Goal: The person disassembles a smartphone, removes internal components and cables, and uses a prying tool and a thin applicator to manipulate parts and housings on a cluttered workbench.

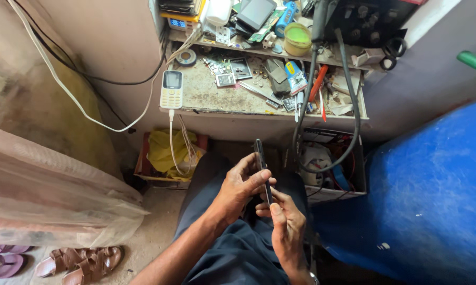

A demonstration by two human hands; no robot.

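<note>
A thin dark smartphone (260,161) is held edge-on above my lap. My left hand (240,187) grips its side, with fingers wrapped over the top edge. At the phone's lower end, my right hand (286,227) presses its thumb against the edge. Both hands hover over my dark trousers (232,253), just in front of a cluttered workbench (206,97).
A white keypad phone (172,88) lies on the bench's left, plugged to a white cable. Tools, glue tubes, parts and a black hose (354,105) crowd the right. A blue barrel (433,190) stands right, plastic sheeting (48,184) left, sandals (82,261) on the floor.
</note>
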